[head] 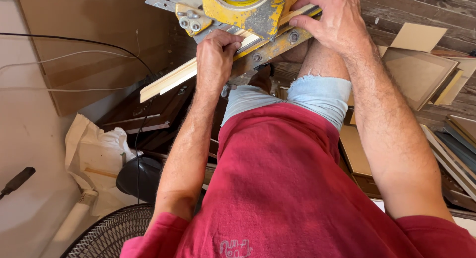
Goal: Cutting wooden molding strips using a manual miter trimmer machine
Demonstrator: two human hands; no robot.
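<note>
A long pale wooden moulding strip (171, 81) lies across the base of a worn yellow mitre saw (248, 10) at the top of the view. My left hand (215, 57) presses down on the strip just left of the saw, fingers curled over its edge. My right hand (332, 20) grips the strip's other part and the saw's metal fence on the right. Below them I see my red shirt and light denim shorts.
A large brown board (94, 45) leans at the upper left with cables across it. A white bag (94, 154) and a black fan grille (111, 233) lie at lower left. Stacked frames and cardboard pieces (421, 74) crowd the dark plank floor at right.
</note>
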